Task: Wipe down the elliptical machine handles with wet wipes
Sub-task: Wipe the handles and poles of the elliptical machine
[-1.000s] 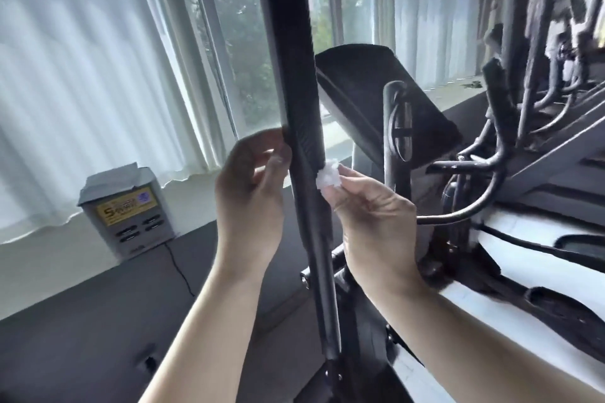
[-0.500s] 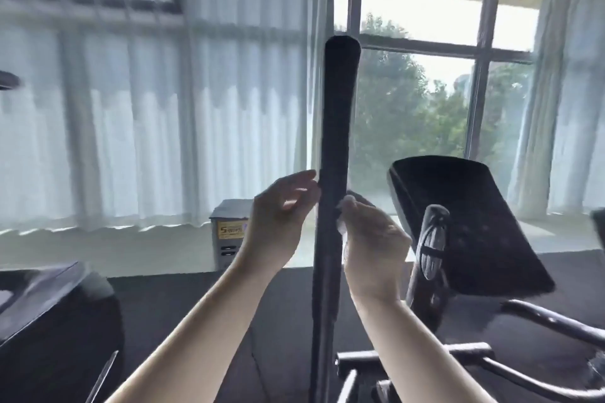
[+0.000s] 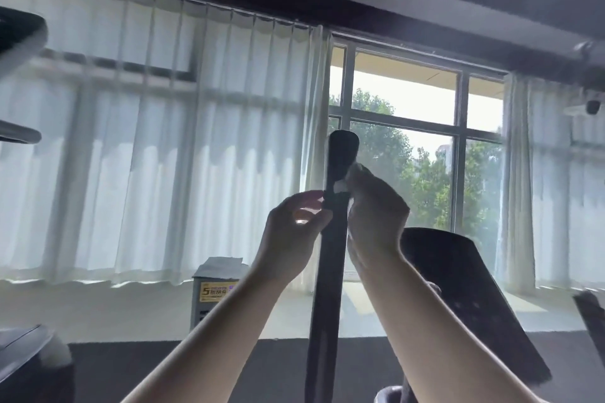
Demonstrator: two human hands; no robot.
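Observation:
A tall black elliptical handle (image 3: pixel 330 258) rises upright through the middle of the view, its rounded top in front of the window. My right hand (image 3: pixel 373 213) grips it from the right just below the top, pressing a white wet wipe (image 3: pixel 340 186) against the bar. Only a small patch of the wipe shows by my fingers. My left hand (image 3: pixel 294 232) rests against the handle's left side a little lower, fingers curved toward the bar; whether they wrap round it is hidden.
The black console panel (image 3: pixel 465 298) of the machine slants at the right, close behind my right forearm. A grey box with a yellow label (image 3: pixel 216 291) stands by the curtains. Another dark machine (image 3: pixel 29 366) sits at the lower left. Dark floor lies below.
Both hands have slid up the handle from its middle to just under its top, the wipe moving with my right hand. My view has tilted upward toward the ceiling.

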